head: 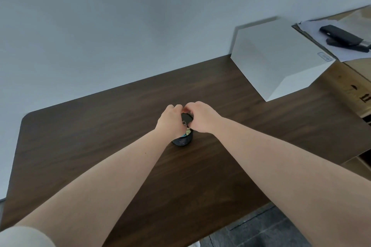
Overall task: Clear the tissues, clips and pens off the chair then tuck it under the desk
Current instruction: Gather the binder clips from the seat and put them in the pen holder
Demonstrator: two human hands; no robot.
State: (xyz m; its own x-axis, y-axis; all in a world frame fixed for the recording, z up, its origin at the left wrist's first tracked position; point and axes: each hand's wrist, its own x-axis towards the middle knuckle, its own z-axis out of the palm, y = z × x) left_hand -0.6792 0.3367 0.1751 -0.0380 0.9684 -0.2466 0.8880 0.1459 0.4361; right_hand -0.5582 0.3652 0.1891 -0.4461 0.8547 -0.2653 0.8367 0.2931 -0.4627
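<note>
A small dark round cup (183, 140) stands in the middle of the dark wooden desk (100, 146), with some light-coloured bits showing in its mouth. Right above it my left hand (169, 120) and my right hand (200, 117) meet, fingers pinched together around a black binder clip (186, 119) with a metal loop. The clip hangs just over the cup's opening. Which hand bears the clip is partly hidden by the fingers. The chair, the tissues and the pens are out of view.
A white box (281, 60) sits at the desk's back right corner against the wall. Beyond it a light wooden unit (353, 78) carries papers and a black stapler (341, 35). Grey floor (261, 230) shows below the desk's front edge.
</note>
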